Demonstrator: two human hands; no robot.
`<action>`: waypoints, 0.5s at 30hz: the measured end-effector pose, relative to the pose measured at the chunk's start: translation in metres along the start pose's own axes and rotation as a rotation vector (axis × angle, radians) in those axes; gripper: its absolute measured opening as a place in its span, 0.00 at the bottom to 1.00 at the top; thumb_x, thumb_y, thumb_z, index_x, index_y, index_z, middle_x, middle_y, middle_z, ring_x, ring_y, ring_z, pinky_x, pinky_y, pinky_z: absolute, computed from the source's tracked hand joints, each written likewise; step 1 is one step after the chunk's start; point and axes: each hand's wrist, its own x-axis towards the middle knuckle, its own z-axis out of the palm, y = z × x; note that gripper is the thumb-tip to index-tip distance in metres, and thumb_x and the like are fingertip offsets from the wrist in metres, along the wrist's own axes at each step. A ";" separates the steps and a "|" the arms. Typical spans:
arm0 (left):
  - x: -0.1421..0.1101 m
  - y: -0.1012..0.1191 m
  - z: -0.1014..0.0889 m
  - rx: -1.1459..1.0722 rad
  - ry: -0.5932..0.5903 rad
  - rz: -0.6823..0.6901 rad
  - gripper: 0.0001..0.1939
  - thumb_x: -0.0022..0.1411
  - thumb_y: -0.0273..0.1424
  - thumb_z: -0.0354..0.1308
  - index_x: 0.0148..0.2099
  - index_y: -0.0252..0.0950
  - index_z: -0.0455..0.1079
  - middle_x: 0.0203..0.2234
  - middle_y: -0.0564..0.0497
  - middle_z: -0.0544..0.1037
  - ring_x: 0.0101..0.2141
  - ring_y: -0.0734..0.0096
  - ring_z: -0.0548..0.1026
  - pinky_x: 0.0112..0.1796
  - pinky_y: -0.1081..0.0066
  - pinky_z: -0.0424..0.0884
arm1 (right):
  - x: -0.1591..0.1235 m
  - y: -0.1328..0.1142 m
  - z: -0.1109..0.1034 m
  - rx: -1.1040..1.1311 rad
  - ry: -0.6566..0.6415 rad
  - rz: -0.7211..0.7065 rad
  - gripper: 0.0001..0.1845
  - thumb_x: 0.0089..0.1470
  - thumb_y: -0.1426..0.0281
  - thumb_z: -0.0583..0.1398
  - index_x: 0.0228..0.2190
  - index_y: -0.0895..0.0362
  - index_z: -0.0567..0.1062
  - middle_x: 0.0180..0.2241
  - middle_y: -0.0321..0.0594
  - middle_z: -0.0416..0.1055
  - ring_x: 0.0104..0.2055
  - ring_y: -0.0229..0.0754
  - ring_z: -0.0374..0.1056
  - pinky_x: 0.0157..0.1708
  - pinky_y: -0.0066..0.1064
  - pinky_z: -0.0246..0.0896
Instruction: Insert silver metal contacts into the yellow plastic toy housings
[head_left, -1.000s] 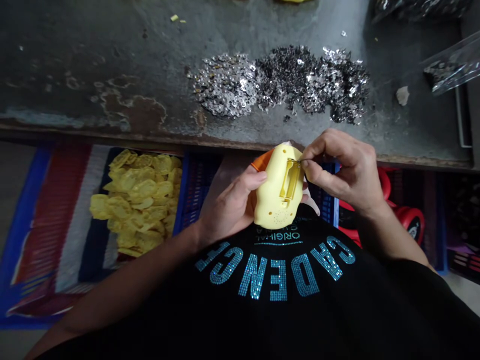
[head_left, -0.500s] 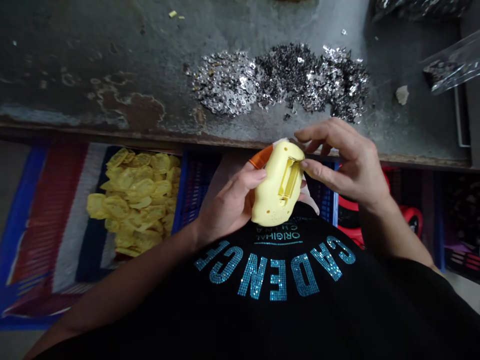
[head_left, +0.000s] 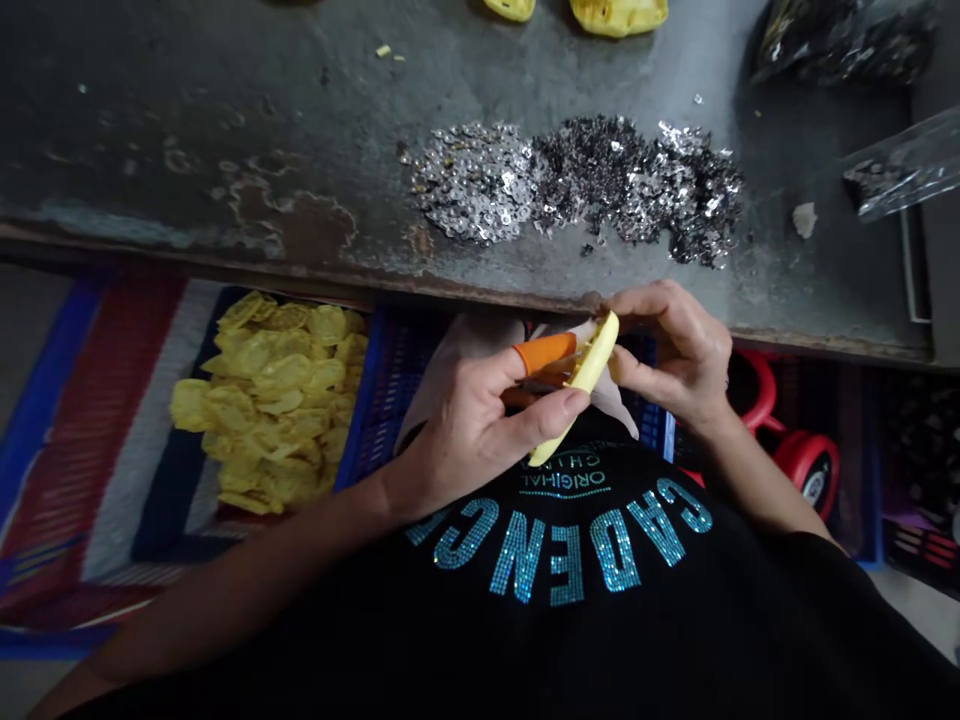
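A yellow plastic shell (head_left: 589,375), a toy casing half, stands on edge between my hands, just below the bench edge. My left hand (head_left: 487,415) grips it, thumb on its outer face and fingers behind; an orange finger cot (head_left: 545,354) covers one finger. At the upper end, my right hand (head_left: 675,355) has its thumb and forefinger curled against the shell. Any small part between these fingertips is hidden. Beyond the hands, small silver metal contact plates (head_left: 476,185) and darker metal pieces (head_left: 589,165) lie in heaps on the metal bench (head_left: 247,120).
Yellow shells (head_left: 277,390) pile up in a blue crate (head_left: 367,400) at lower left. More yellow casings (head_left: 619,15) sit at the bench's far side. Clear bags (head_left: 904,165) of metal parts lie at right. Red wheeled items (head_left: 810,460) are beneath the bench.
My left hand has turned the shell from its outer, slotted face to edge-on. My right thumb and forefinger, parted half a second ago, have closed in on the shell's upper end.
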 end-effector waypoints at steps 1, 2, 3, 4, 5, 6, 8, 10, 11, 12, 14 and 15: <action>-0.001 -0.001 -0.001 0.048 0.007 0.015 0.23 0.75 0.39 0.72 0.68 0.42 0.86 0.45 0.49 0.91 0.38 0.63 0.84 0.36 0.72 0.75 | -0.001 0.001 0.001 0.006 0.018 -0.009 0.13 0.66 0.65 0.73 0.52 0.48 0.83 0.40 0.35 0.84 0.38 0.43 0.81 0.38 0.36 0.79; -0.001 -0.002 -0.002 0.088 0.007 0.022 0.21 0.76 0.39 0.72 0.67 0.43 0.87 0.41 0.51 0.90 0.34 0.66 0.81 0.33 0.72 0.73 | -0.002 0.002 0.002 0.018 0.029 -0.018 0.14 0.66 0.65 0.73 0.51 0.49 0.83 0.40 0.35 0.85 0.37 0.42 0.81 0.39 0.35 0.78; 0.000 -0.003 -0.003 0.117 0.006 0.027 0.21 0.77 0.39 0.71 0.67 0.43 0.87 0.38 0.52 0.89 0.31 0.67 0.78 0.30 0.72 0.70 | -0.003 0.003 0.003 0.035 0.032 -0.022 0.14 0.65 0.65 0.74 0.51 0.49 0.84 0.40 0.35 0.85 0.37 0.41 0.80 0.39 0.33 0.78; 0.001 -0.004 -0.004 0.141 0.007 0.039 0.20 0.77 0.40 0.71 0.66 0.42 0.88 0.35 0.52 0.87 0.29 0.68 0.76 0.28 0.71 0.67 | -0.003 0.004 0.003 0.057 0.028 -0.013 0.14 0.65 0.65 0.74 0.51 0.50 0.84 0.40 0.35 0.85 0.37 0.40 0.80 0.39 0.33 0.77; 0.002 -0.003 -0.005 0.166 0.010 0.059 0.19 0.77 0.40 0.71 0.64 0.41 0.89 0.33 0.52 0.86 0.27 0.68 0.74 0.27 0.70 0.65 | -0.003 0.005 0.003 0.088 0.016 0.015 0.14 0.64 0.64 0.75 0.50 0.50 0.85 0.40 0.35 0.85 0.38 0.40 0.80 0.39 0.32 0.77; 0.004 -0.003 -0.007 0.190 0.015 0.086 0.18 0.76 0.42 0.71 0.60 0.39 0.90 0.30 0.53 0.83 0.26 0.68 0.72 0.27 0.69 0.65 | -0.004 0.006 0.003 0.135 0.002 0.066 0.14 0.64 0.63 0.75 0.49 0.51 0.85 0.40 0.36 0.85 0.38 0.40 0.81 0.40 0.32 0.77; 0.008 0.001 -0.014 0.233 0.011 0.146 0.16 0.77 0.44 0.69 0.47 0.38 0.92 0.22 0.53 0.77 0.25 0.66 0.71 0.30 0.67 0.68 | -0.005 0.007 0.006 0.291 -0.014 0.241 0.16 0.62 0.59 0.77 0.48 0.52 0.86 0.40 0.37 0.86 0.39 0.40 0.82 0.41 0.33 0.79; 0.010 0.005 -0.024 0.271 0.026 0.196 0.16 0.77 0.43 0.69 0.38 0.41 0.90 0.22 0.51 0.76 0.28 0.61 0.76 0.38 0.66 0.76 | -0.006 0.008 0.013 0.519 -0.007 0.461 0.20 0.59 0.57 0.79 0.46 0.53 0.85 0.40 0.38 0.87 0.39 0.40 0.83 0.43 0.33 0.81; 0.011 0.006 -0.030 0.292 0.042 0.210 0.12 0.76 0.40 0.70 0.39 0.42 0.89 0.27 0.49 0.82 0.35 0.57 0.82 0.46 0.65 0.79 | -0.006 0.008 0.019 0.638 -0.002 0.561 0.21 0.56 0.56 0.80 0.45 0.53 0.85 0.39 0.37 0.87 0.38 0.39 0.82 0.42 0.32 0.81; 0.011 0.007 -0.035 0.310 0.055 0.229 0.06 0.73 0.36 0.73 0.44 0.43 0.90 0.36 0.48 0.88 0.46 0.53 0.86 0.56 0.65 0.80 | -0.007 0.007 0.026 0.744 -0.009 0.649 0.23 0.54 0.55 0.81 0.44 0.53 0.85 0.37 0.36 0.87 0.37 0.38 0.82 0.40 0.31 0.81; 0.011 0.005 -0.045 0.322 0.027 0.248 0.21 0.64 0.27 0.78 0.59 0.45 0.89 0.61 0.50 0.88 0.68 0.47 0.80 0.73 0.64 0.71 | -0.008 0.005 0.041 0.904 -0.074 0.773 0.23 0.51 0.54 0.83 0.41 0.53 0.85 0.35 0.34 0.86 0.32 0.36 0.79 0.36 0.28 0.79; 0.011 0.002 -0.049 0.269 -0.008 0.238 0.31 0.60 0.24 0.79 0.65 0.46 0.87 0.69 0.52 0.83 0.74 0.46 0.74 0.76 0.63 0.67 | -0.008 0.003 0.048 0.955 -0.126 0.811 0.23 0.52 0.54 0.82 0.39 0.53 0.85 0.34 0.33 0.86 0.31 0.35 0.78 0.35 0.27 0.78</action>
